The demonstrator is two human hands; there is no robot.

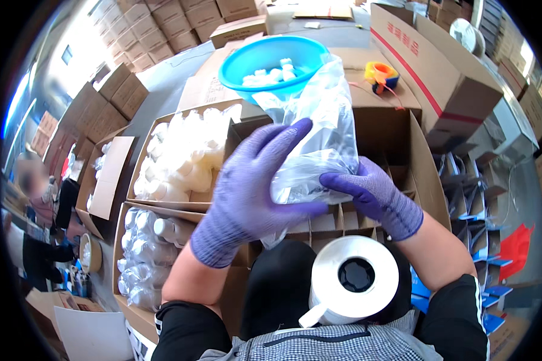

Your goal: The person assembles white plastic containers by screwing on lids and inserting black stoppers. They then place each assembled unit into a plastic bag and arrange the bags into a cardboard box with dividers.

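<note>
A crumpled clear plastic bag [322, 129] hangs in front of me, over a carton [427, 162] with cardboard dividers. My right hand [382, 198], in a purple glove, grips the bag's lower right side, thumb laid across the plastic. My left hand [244, 183], gloved alike and slightly blurred, is at the bag's left side with thumb and fingers spread wide. Whether anything is inside the bag I cannot tell. On my lap rests a white roll [382, 286] with a black core and a loose end.
Beyond the bag stands a blue basin [235, 69] holding small white pieces [274, 75]. An orange tape dispenser [379, 75] sits to its right. White bottles [177, 156] and clear-wrapped bottles [147, 259] fill cartons at left. A tall carton [439, 72] stands right; a person [39, 246] is far left.
</note>
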